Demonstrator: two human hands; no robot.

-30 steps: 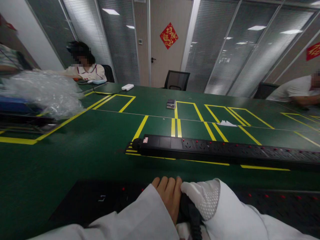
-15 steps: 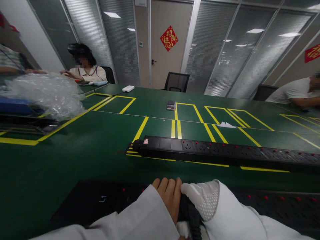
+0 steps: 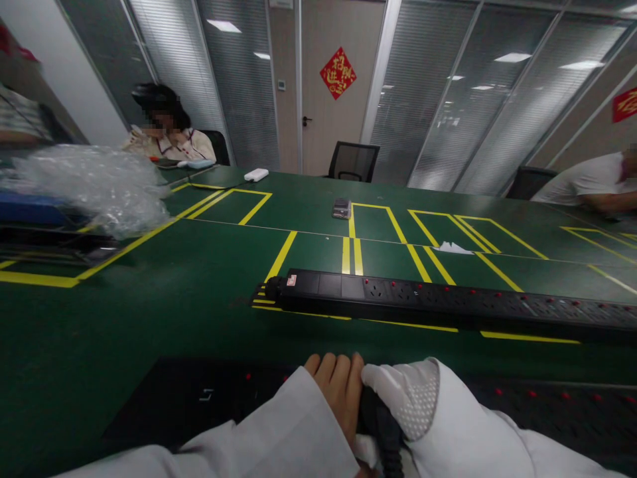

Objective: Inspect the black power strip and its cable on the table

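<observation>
My left hand (image 3: 338, 385) is bare, with its fingers side by side and curled over the far edge of the near black power strip (image 3: 154, 398). That strip lies lengthwise in front of me and is marked L1 near its left end, with red dots along it. Pressed close beside the left hand, my right hand (image 3: 405, 395) wears a white glove with rubber dots. Its fingers close round a black plug (image 3: 375, 418), whose ribbed cord end points down towards me. The plug's face and the socket below are hidden by my hands.
A second black power strip (image 3: 398, 295) lies farther out on the green table (image 3: 199, 299), which has yellow tape marks (image 3: 281, 255). Bubble wrap (image 3: 99, 186) covers things at the left. A small dark box (image 3: 341, 208) stands mid-table. People sit at the far left and right.
Both my hands keep their grip and place, and the plug looks unmoved. The view has shifted very slightly. A person across the table at the left has raised their hands towards their head.
</observation>
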